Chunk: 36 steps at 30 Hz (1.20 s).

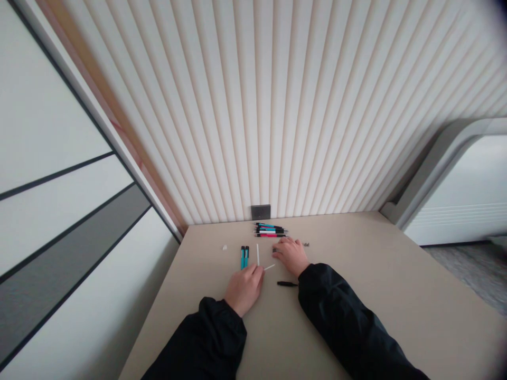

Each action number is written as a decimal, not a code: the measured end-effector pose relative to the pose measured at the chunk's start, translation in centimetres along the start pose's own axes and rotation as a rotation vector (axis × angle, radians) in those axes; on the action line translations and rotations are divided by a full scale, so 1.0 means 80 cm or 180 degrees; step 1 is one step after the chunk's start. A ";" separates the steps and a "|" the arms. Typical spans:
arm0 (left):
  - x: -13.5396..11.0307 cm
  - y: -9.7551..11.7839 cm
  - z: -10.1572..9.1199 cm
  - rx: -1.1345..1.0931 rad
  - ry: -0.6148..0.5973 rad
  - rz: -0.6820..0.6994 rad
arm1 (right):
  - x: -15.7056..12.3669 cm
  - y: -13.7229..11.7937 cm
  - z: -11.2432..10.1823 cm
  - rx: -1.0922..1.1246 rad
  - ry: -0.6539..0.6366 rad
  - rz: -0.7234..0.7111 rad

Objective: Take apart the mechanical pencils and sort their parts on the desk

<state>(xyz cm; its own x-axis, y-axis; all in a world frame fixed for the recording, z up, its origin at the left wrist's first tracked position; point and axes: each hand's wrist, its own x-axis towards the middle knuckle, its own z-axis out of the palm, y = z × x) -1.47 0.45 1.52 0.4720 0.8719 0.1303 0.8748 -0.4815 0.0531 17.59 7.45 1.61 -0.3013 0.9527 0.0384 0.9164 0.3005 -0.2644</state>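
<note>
My left hand [244,287] rests low over the table with its fingers closed on a thin white pen refill [269,267], whose end sticks out to the right. A second white refill [257,253] lies just beyond it. Left of that are two blue pen barrels with black ends [244,256], partly behind my left hand. My right hand [292,255] reaches down to the table, its fingertips together at small dark bits [274,249] that I cannot make out. A black pen part [287,284] lies beside my right cuff.
Several pens [271,230] in blue, black, white and red lie in a pile at the back of the beige table [209,274]. Small white pieces [224,247] lie to the left, small metal-looking pieces [306,244] to the right. A dark socket plate [260,212] is on the ribbed wall.
</note>
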 end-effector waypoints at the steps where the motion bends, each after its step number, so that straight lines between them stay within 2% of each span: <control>1: 0.000 0.000 0.000 0.0007 -0.0008 -0.0007 | 0.000 0.001 -0.001 0.0020 -0.0009 -0.0008; 10: 0.002 0.001 -0.002 -0.0053 -0.0048 -0.0011 | 0.000 0.009 -0.005 -0.0026 -0.0127 -0.0132; 18: 0.001 0.001 -0.003 -0.0127 -0.0009 -0.0034 | 0.000 0.010 -0.001 -0.0093 0.0001 -0.0115; 22: 0.001 -0.001 -0.002 -0.0077 -0.0022 -0.0042 | -0.002 0.007 -0.010 -0.0063 0.0065 -0.0071; 24: 0.001 -0.002 -0.002 -0.0039 -0.0022 -0.0067 | -0.008 0.002 -0.018 0.0072 0.0287 -0.0133; 27: 0.001 -0.004 -0.003 -0.0027 0.0025 -0.0114 | -0.024 -0.007 -0.026 0.0356 0.0589 -0.0467; 31: 0.001 -0.005 -0.005 -0.0051 0.0138 -0.0149 | -0.047 -0.015 -0.024 0.0516 0.0639 -0.0775; 36: 0.002 -0.005 -0.005 -0.0077 0.0301 -0.0197 | -0.057 -0.011 -0.021 0.0478 0.0622 -0.0794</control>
<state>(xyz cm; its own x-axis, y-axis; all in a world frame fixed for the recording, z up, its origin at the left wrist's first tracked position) -1.77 0.72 1.93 0.4036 0.8884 0.2187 0.8986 -0.4298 0.0876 18.57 2.90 3.28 -0.4416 0.8457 0.2995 0.7676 0.5290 -0.3618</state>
